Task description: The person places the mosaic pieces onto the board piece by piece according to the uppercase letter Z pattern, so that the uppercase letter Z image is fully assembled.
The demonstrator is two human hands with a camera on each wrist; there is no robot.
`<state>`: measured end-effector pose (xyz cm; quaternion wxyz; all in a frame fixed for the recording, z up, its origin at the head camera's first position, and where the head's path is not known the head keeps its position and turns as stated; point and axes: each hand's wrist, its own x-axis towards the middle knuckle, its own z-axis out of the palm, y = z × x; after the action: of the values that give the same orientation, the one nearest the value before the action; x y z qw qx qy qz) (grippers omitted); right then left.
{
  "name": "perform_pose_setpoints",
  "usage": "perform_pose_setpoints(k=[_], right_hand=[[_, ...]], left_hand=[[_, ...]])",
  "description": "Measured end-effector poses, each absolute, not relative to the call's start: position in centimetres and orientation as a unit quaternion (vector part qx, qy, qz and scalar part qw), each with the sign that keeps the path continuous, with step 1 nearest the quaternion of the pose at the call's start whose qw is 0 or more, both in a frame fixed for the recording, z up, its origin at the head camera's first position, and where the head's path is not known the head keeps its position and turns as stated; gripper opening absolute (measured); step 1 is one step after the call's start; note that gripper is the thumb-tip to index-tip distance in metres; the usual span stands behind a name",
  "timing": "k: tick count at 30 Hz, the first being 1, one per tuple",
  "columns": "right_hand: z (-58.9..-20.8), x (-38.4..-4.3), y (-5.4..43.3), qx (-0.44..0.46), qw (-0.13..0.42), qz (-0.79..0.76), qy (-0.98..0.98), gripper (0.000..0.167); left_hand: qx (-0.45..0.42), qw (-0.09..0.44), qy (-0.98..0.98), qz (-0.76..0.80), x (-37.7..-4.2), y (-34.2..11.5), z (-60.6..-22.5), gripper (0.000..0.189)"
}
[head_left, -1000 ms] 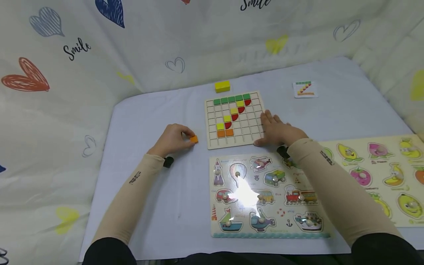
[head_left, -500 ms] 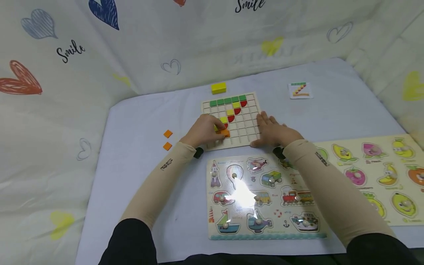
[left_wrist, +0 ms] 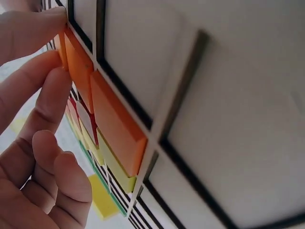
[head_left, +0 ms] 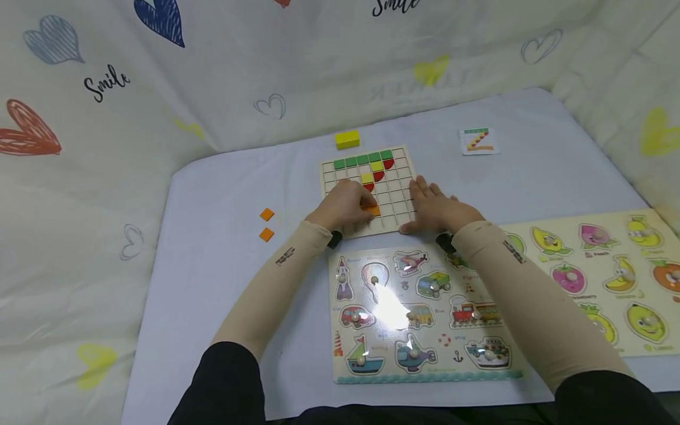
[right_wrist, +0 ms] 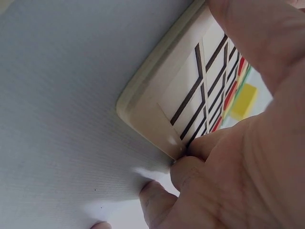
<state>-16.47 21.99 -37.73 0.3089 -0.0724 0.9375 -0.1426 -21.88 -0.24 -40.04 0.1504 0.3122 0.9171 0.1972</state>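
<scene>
My left hand [head_left: 345,203] is over the lower part of a wooden grid board [head_left: 395,221], pinching an orange square tile [left_wrist: 62,50] between thumb and fingertips, right at the cells. In the left wrist view, two more orange tiles [left_wrist: 116,121] lie in a row in the grid, beside yellow tiles [left_wrist: 113,160]. Green squares [head_left: 363,159] line the board's top row, and red quarter-round tiles [head_left: 389,164] run diagonally with the yellow ones. My right hand [head_left: 441,208] rests along the board's right edge, fingers extended, thumb near the front corner. The left hand covers several tiles in the head view.
Two loose orange tiles [head_left: 267,235] lie on the white cloth left of the board. A yellow block [head_left: 347,140] sits behind it, and a pattern card [head_left: 479,141] lies back right. Nearer stand a vehicle peg puzzle [head_left: 425,378] and a fruit puzzle [head_left: 597,236], under the right forearm.
My left hand has carried an orange tile from the cloth rightward onto the board's orange row, then slid slightly further right. My right hand stays at the board's edge; the head view has shifted a little.
</scene>
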Motion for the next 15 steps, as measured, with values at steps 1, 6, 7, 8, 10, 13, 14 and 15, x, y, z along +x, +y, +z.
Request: perform_pose_setpoints(k=[1,6,7,8,10,13,14,15], right_hand=[[-37.8,-16.5,22.0,-0.072,0.309,-0.142,0.938,0.115],[-37.9,-16.6,22.0,-0.073,0.309,-0.142,0.938,0.116],[-37.9,-16.6,22.1,-0.073,0.309,-0.141,0.938,0.116],[-37.8,-16.6,22.2,-0.074,0.309,-0.14,0.938,0.116],[-37.8,-16.7,22.1,-0.077,0.31,-0.142,0.937,0.116],[-37.8,-16.8,22.0,-0.082,0.311,-0.14,0.936,0.115],[-37.8,-16.8,22.0,-0.084,0.311,-0.141,0.936,0.115],[-37.9,-16.9,21.9,-0.085,0.311,-0.142,0.936,0.116]], left_hand=[[0.313,0.152,0.917,0.197,-21.8,-0.2,-40.0,0.023],[0.293,0.16,0.916,0.221,-21.5,-0.8,-39.8,0.028],[0.29,0.159,0.917,0.224,-21.4,-1.0,-39.7,0.028],[0.285,0.158,0.917,0.23,-21.4,-1.2,-39.5,0.029],[0.272,0.158,0.919,0.236,-21.3,-2.3,-39.4,0.028],[0.258,0.155,0.922,0.245,-21.0,-4.3,-39.1,0.028],[0.251,0.154,0.923,0.249,-20.9,-5.1,-39.1,0.027],[0.242,0.153,0.925,0.25,-20.7,-5.9,-39.1,0.027]])
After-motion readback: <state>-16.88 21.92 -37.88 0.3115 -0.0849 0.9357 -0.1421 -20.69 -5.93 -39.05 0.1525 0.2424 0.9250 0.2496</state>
